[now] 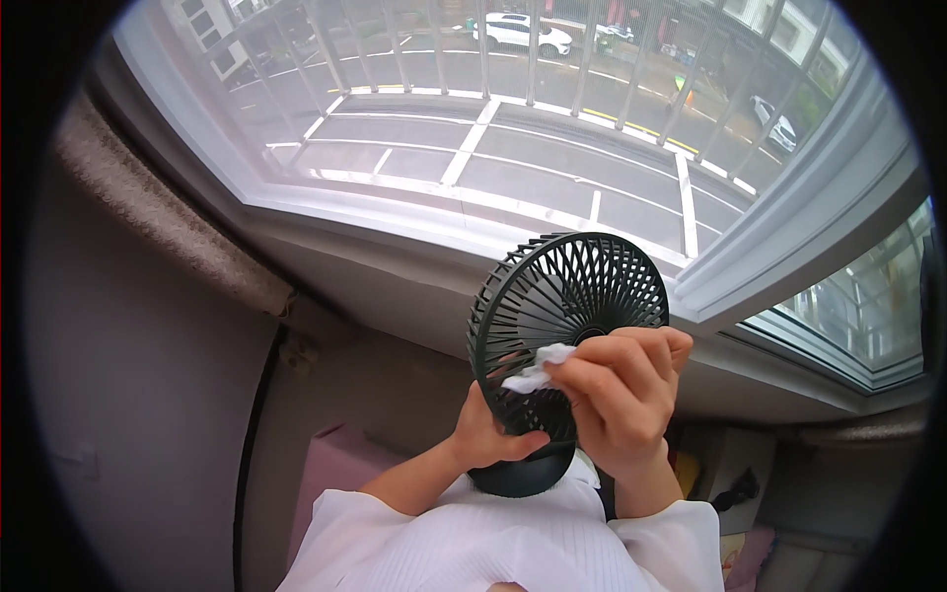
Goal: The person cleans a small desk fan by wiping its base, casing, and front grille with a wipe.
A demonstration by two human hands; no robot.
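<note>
A small dark green desk fan (523, 306) with a round slatted grille and a rounded base (523, 476) is held upright close in front of me. My left hand (493, 429) grips it low on the left, the thumb across the front near the base and the fingers behind the grille. My right hand (621, 390) is in front of the grille's lower right. Between its thumb and fingers it pinches a crumpled white tissue (538, 370), which lies against or just before the slats. The grille's lower right is hidden behind this hand.
A barred window (483, 222) spans the far side, with a street and a white car (521, 35) outside. A rolled curtain (168, 207) hangs at the left. Below it are a wall socket (296, 352) and a pink-covered piece (340, 464). A dark object (738, 488) lies at lower right.
</note>
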